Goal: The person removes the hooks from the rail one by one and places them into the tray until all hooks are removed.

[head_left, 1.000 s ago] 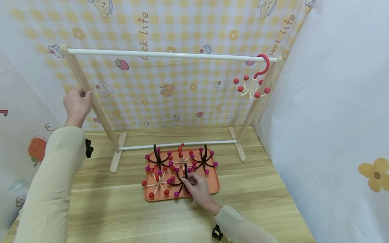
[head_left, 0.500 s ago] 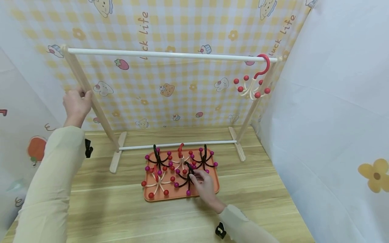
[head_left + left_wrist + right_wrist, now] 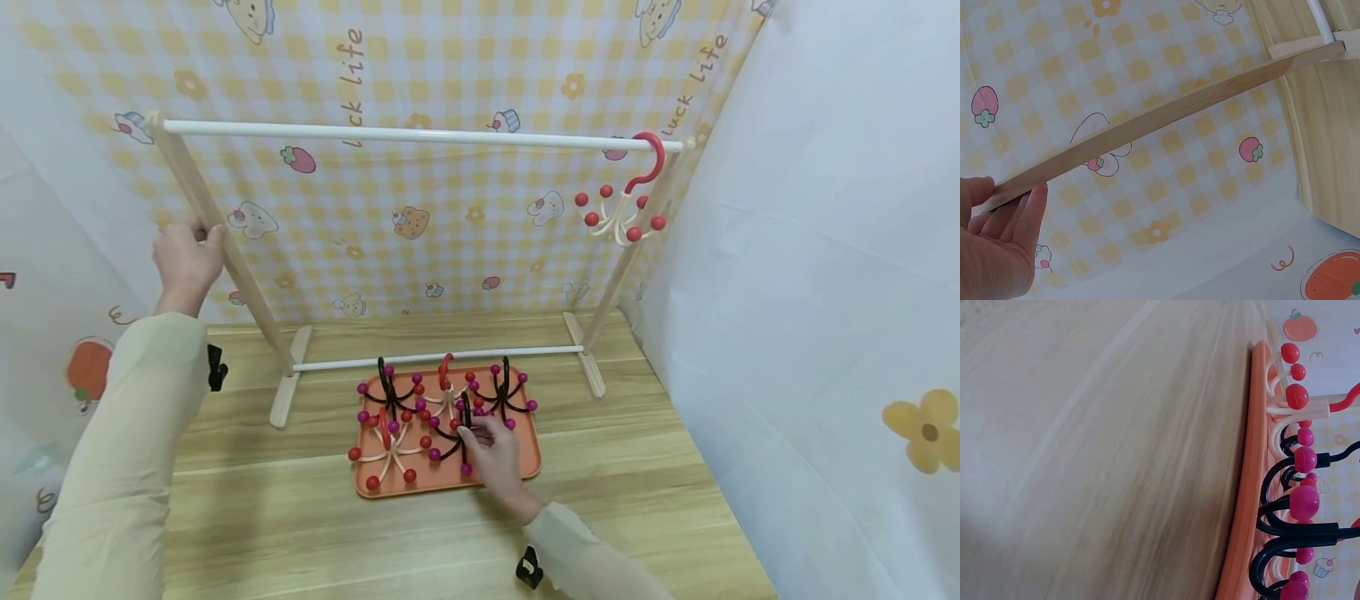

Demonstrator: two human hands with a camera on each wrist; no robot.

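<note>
In the head view my left hand [image 3: 187,257] grips the left wooden post [image 3: 238,271] of a hanging rack; the left wrist view shows its thumb and fingers around this post [image 3: 1141,122]. My right hand [image 3: 495,454] pinches the stem of a black multi-arm hook hanger [image 3: 466,408] with purple ball tips, at the front of an orange tray [image 3: 420,486]. Beside it lies a cream hanger [image 3: 392,454] with a red hook and red balls. In the right wrist view, the black hanger [image 3: 1304,537] stands over the tray's edge, with the right hand almost wholly out of frame.
Behind them on the tray are two more black hangers [image 3: 390,396] [image 3: 504,396] and a cream one [image 3: 450,400]. Another red-hooked cream hanger [image 3: 618,218] hangs at the right of the white top rod [image 3: 420,135]. A lower rod [image 3: 330,365] runs behind the tray.
The right hand has shifted slightly with the black hanger, which moved right on the tray, turned, and its hook leaned left, then came upright. The left hand keeps its grip.
</note>
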